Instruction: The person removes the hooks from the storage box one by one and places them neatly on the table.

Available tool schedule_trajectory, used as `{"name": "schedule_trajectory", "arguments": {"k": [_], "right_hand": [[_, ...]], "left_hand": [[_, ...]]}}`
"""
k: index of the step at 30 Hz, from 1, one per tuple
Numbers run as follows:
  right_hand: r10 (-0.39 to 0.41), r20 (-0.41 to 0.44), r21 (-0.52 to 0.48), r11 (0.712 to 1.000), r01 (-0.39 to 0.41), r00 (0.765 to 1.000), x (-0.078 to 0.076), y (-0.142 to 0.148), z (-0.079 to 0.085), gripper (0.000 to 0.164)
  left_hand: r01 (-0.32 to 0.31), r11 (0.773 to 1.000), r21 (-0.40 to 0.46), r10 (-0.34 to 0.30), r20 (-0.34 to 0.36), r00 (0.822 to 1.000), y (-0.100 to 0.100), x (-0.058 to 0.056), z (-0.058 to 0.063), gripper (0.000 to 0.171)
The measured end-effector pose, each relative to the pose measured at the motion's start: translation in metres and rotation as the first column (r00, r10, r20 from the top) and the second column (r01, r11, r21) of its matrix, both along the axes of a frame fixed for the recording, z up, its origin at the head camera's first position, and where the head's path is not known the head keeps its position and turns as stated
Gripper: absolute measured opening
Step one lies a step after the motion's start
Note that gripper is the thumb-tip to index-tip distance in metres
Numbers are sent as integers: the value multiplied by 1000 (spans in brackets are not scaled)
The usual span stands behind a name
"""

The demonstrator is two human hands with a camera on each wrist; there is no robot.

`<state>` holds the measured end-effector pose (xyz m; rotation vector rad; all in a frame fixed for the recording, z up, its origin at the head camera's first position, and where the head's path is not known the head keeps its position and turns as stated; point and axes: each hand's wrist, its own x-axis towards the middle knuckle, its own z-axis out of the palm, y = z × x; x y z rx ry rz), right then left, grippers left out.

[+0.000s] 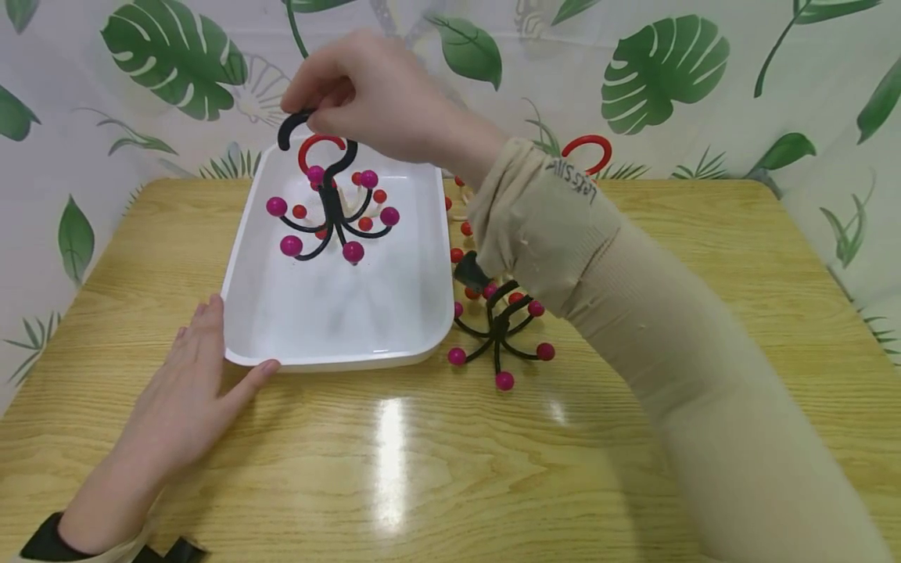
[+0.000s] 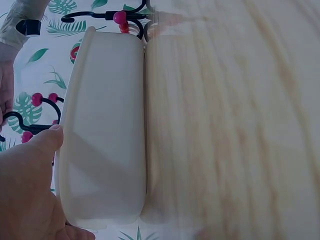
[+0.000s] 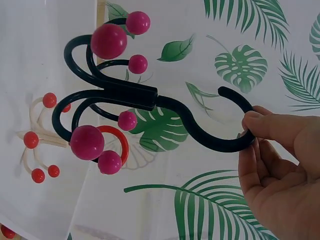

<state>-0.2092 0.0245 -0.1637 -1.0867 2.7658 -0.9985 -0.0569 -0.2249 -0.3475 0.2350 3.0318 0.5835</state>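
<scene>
My right hand (image 1: 369, 94) pinches the curved top of a black multi-arm hook hanger (image 1: 331, 205) with pink ball tips. It hangs upright over the white tray (image 1: 281, 305). In the right wrist view, thumb and fingertips hold the bend of the hanger (image 3: 131, 95). Inside the tray, towards its back, lies a cream hook hanger (image 3: 45, 137) with red balls and a red hook, partly hidden behind the black one. My left hand (image 1: 186, 383) touches the tray's near left corner, fingers straight along the side, thumb on the front rim.
Right of the tray, another black hanger (image 1: 498, 332) with pink balls lies on the wooden table (image 1: 563, 469). Behind it are red balls (image 1: 457, 256) and a red hook (image 1: 598, 148), partly covered by my right sleeve (image 1: 633, 313). A leaf-patterned cloth (image 1: 549, 55) hangs behind.
</scene>
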Motion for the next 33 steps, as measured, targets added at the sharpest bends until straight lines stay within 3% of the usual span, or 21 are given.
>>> {"name": "schedule_trajectory", "arguments": {"k": [7,16,27,33], "right_hand": [[-14,-86,-26,1000,12,996,5,20,10,24],[-114,-36,-97,989,110,993,7,51,17,24],[-239,21,-227,945,237,971,7,106,28,26],[-362,46,-259,896,362,931,15,140,23,27]], "left_hand": [[4,1000,-2,-4,-10,1000,-2,-1,-1,97],[17,1000,8,-17,-17,1000,-5,1,-3,96],[29,999,20,-29,-24,999,-6,2,-2,95],[23,1000,17,-23,-17,1000,-6,3,-1,95]]}}
